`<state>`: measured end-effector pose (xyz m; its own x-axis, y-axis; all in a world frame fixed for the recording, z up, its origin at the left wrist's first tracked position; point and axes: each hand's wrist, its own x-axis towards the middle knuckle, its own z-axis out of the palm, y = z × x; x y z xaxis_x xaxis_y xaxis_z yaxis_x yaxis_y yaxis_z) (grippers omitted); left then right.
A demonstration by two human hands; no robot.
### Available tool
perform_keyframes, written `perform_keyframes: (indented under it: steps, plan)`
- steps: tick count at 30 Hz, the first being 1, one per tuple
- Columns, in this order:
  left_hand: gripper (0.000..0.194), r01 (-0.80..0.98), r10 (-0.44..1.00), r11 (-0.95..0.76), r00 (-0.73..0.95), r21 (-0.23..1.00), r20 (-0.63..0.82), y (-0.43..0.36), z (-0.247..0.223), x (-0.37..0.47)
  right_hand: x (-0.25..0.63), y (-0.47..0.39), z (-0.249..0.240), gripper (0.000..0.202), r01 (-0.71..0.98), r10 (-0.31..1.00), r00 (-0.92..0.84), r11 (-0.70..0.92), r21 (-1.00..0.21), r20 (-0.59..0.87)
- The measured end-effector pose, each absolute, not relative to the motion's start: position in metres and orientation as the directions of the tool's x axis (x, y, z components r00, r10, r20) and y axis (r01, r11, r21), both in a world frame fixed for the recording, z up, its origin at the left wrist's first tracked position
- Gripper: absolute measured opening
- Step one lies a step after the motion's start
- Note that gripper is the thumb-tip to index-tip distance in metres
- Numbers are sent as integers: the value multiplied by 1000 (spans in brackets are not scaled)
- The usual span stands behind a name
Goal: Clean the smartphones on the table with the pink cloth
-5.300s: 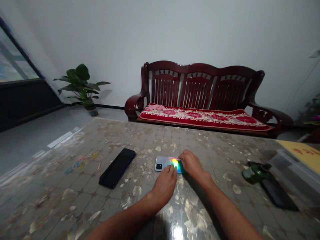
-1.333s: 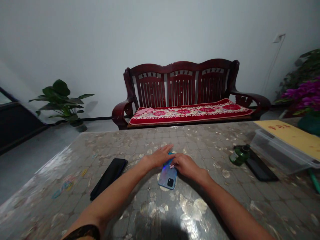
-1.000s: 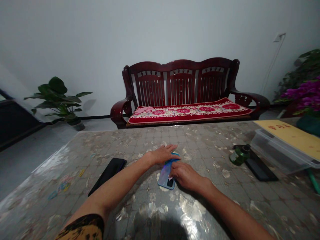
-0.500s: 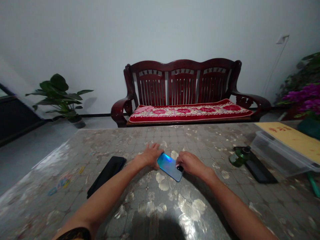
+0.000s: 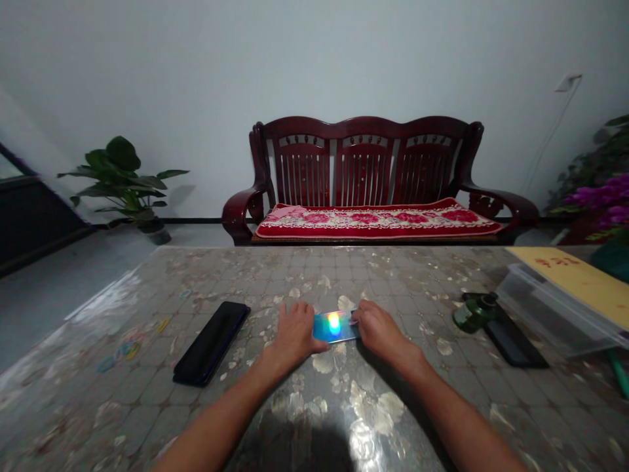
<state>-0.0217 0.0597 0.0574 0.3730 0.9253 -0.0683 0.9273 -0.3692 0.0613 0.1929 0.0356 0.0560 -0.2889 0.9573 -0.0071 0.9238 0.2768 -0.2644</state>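
Observation:
A shiny blue phone (image 5: 325, 329) lies back up on the table between my hands, with a bright light reflected in it. My left hand (image 5: 296, 331) grips its left end, the thumb along the near edge and the fingers on the far side. At the right end, my right hand (image 5: 376, 328) is closed, its bent fingers pressed on the phone's back by the dark camera area. A small pale bit shows at those fingertips; I cannot make out what it is. Left of my left arm lies a black phone (image 5: 211, 344).
Coloured rubber bands (image 5: 125, 351) lie at the left of the patterned table (image 5: 236, 419). On the right are a green bottle (image 5: 474, 313), another dark phone (image 5: 515, 341) and a clear plastic box (image 5: 545, 314) under a yellow sheet (image 5: 574, 272). A wooden bench (image 5: 339, 160) stands behind.
The blue phone has turned from a slant to nearly level across the table. My left hand has shifted down around its left end, and my right hand stays at the right end.

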Motion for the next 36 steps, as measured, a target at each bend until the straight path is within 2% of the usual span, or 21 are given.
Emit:
perform_keyframes:
  steps: [4, 9, 12, 16, 18, 22, 25, 29, 33, 36]
  plan:
    - [60, 912, 915, -401, 403, 85, -19, 54, 50, -20, 194, 30, 51, 33, 901, 950, -312, 299, -315, 8]
    - [58, 832, 861, -485, 508, 271, -18, 53, 36, -25, 202, 29, 47, 32, 936, 984, -176, 176, -306, 29]
    - [63, 795, 830, -520, 557, 314, -37, 52, 35, -25, 199, 28, 44, 31, 934, 987, -160, 161, -319, 29]
    - [65, 767, 792, -574, 609, 287, -43, 49, 37, -22, 192, 26, 42, 30, 880, 955, -294, 287, -377, 42]
    - [64, 770, 792, -581, 610, 265, -36, 47, 35, -20, 195, 30, 44, 31, 879, 954, -299, 291, -379, 38]
    - [61, 771, 789, -594, 614, 231, -20, 43, 29, -19, 209, 51, 53, 32, 932, 982, -178, 191, -308, 70]
    - [58, 771, 788, -598, 616, 217, -15, 43, 28, -19, 212, 68, 55, 30, 962, 988, -147, 153, -227, 43]
    - [55, 764, 779, -612, 627, 205, -13, 43, 30, -19, 198, 77, 51, 32, 958, 975, -221, 215, -189, -14]
    - [52, 765, 779, -613, 627, 195, -7, 43, 32, -19, 185, 74, 49, 28, 933, 951, -310, 305, -192, 5]
    - [52, 756, 770, -628, 638, 183, 9, 43, 31, -19, 189, 72, 52, 26, 935, 948, -319, 315, -165, 1]
